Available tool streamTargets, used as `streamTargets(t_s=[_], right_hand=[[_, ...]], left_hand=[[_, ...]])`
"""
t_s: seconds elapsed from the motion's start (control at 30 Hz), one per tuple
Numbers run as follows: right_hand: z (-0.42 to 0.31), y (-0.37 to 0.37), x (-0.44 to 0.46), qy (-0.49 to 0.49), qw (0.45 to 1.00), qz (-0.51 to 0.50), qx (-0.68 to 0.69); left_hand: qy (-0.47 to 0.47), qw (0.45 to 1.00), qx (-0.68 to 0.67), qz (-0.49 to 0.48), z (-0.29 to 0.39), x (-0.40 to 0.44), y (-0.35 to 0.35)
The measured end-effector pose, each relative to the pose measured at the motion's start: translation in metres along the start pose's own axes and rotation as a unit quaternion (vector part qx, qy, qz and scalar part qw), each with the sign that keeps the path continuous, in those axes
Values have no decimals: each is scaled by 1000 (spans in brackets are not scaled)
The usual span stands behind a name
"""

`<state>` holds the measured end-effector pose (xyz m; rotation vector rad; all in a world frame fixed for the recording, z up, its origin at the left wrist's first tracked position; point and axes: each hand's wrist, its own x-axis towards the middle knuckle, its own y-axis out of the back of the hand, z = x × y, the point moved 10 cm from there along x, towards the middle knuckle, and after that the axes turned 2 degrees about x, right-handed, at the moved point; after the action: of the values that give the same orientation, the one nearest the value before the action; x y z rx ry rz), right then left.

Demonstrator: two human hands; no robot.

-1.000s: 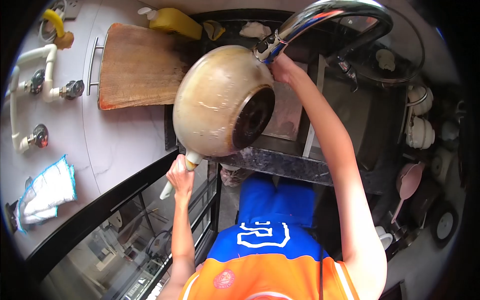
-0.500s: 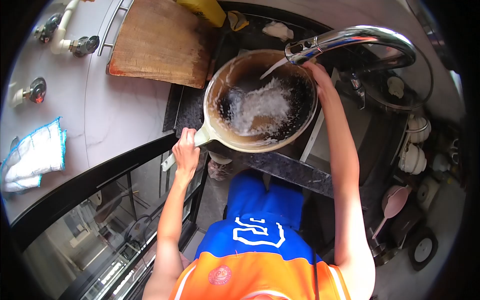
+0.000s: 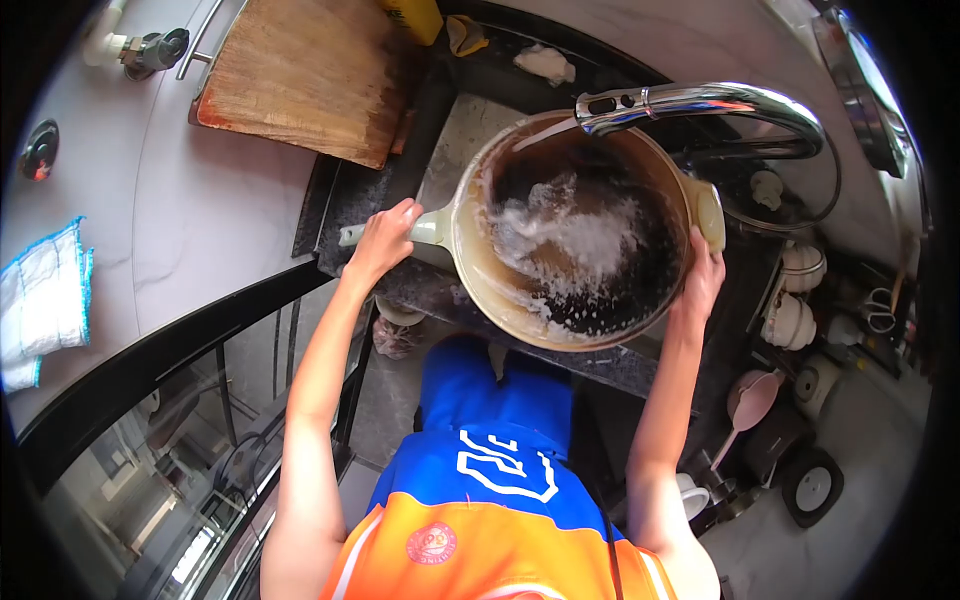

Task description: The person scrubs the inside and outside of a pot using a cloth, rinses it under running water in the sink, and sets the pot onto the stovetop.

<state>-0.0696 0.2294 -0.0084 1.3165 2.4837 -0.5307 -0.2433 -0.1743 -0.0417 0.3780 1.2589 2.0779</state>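
Observation:
A deep wok (image 3: 575,345) with a pale rim and dark, worn inside is held tilted over the sink (image 3: 465,140). White, foamy-looking water splashes within it. My left hand (image 3: 385,240) is wrapped round its long pale green handle (image 3: 432,228). At the opposite side, my right hand (image 3: 702,280) grips the rim just below the short side handle (image 3: 708,212); some of its fingers are hidden beneath the wok. From the chrome faucet (image 3: 700,103) above, a stream of water (image 3: 545,133) runs into the wok.
A wooden cutting board (image 3: 300,75) leans by the wall at left. Behind the sink lie a whitish cloth (image 3: 545,64) and a yellow sponge (image 3: 465,36). White bowls (image 3: 790,322) and a pink ladle-like strainer (image 3: 752,398) stand at right. A glass sliding door (image 3: 200,410) is at lower left.
The wok has turned and shifted right and toward me, with both hands on it. Its short side handle now shows, and my right hand sits lower along the rim. The view has shifted too.

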Motion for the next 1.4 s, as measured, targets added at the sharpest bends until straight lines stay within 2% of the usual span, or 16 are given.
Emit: streamTargets(t_s=[0.07, 0.2, 0.3, 0.37, 0.5, 0.57, 0.7, 0.77, 0.87, 1.0, 1.07, 1.1, 1.17, 1.2, 1.27, 1.4], right_hand=[[-17, 29, -26, 52, 995, 76, -26], [-43, 68, -73, 114, 982, 150, -17], [-58, 89, -100, 147, 975, 168, 16], [-66, 106, -112, 175, 966, 191, 24], [-81, 119, -137, 215, 951, 222, 28], [-83, 125, -147, 229, 943, 238, 27], [-86, 130, -164, 246, 928, 278, 38], [-84, 134, -167, 251, 923, 287, 45], [-80, 142, -169, 244, 925, 282, 66], [-73, 135, -164, 246, 930, 264, 71], [-65, 142, -162, 235, 927, 280, 82], [-64, 139, -161, 237, 926, 282, 84], [-63, 134, -165, 228, 923, 294, 98], [-60, 133, -166, 225, 923, 295, 99], [-53, 125, -163, 242, 921, 287, 99], [-41, 109, -154, 244, 933, 243, 104]], left_hand=[[-10, 1000, -1, -21, 5, 17, -8], [-105, 994, -30, -27, 32, 55, -28], [-159, 985, -53, -50, 54, 87, -50], [-249, 967, -38, -46, 82, 108, -58], [-331, 942, -6, -59, 119, 145, -84], [-390, 916, -82, -57, 129, 155, -90], [-353, 917, -130, -131, 117, 177, -115], [-275, 941, -80, -181, 104, 181, -108], [-267, 943, -35, -197, 86, 183, -115], [-273, 942, -25, -195, 84, 176, -104], [-325, 937, 3, -131, 96, 173, -83], [-328, 935, 4, -132, 93, 177, -84], [-400, 911, -80, -63, 98, 172, -62], [-400, 911, -78, -66, 98, 173, -62], [-367, 916, -43, -153, 92, 183, -83], [-320, 928, 4, -189, 75, 189, -80]])
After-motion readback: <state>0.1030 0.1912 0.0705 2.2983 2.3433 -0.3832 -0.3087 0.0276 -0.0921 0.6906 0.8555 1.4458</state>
